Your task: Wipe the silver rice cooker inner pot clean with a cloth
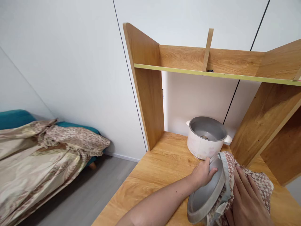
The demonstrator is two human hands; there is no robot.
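My left hand [202,173] grips the upper rim of a grey metal inner pot [205,196], which is tilted on its side over the wooden desk [152,175]. My right hand [246,201] presses a patterned cloth [261,182] against the pot's outer wall, fingers lying flat over the cloth. Just behind them stands a white rice cooker body [204,142], open at the top, with its grey inside and heating plate showing.
The desk has a wooden hutch with a left side panel [147,84], a shelf with a yellow-green edge [211,73] and a right panel [270,116]. White walls stand behind. At left, a teal sofa [14,118] under a patterned blanket [47,150] sits on grey floor.
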